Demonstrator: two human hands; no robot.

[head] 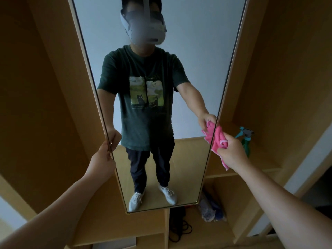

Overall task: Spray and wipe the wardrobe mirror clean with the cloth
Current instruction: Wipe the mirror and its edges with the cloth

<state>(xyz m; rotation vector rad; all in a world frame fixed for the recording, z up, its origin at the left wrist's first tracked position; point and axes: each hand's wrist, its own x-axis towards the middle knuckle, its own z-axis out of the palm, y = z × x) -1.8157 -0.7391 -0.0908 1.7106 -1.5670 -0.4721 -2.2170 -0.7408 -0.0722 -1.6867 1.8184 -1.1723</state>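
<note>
The tall wardrobe mirror [188, 51] fills the middle of the view in a thin wooden frame, reflecting a person in a dark green T-shirt. My left hand [103, 159] grips the mirror's left edge about halfway down. My right hand [231, 152] holds a bunched pink cloth [218, 139] against the mirror's right edge; the cloth's reflection shows in the glass. A spray bottle [245, 139] with a teal trigger and green body stands on the shelf just behind my right hand, partly hidden by it.
Wooden wardrobe shelves [265, 97] surround the mirror on both sides. Below it lie a black cable [179, 229] in a lower compartment and a crumpled bag with blue items [212, 209]. A white wall edge [309, 159] stands at the right.
</note>
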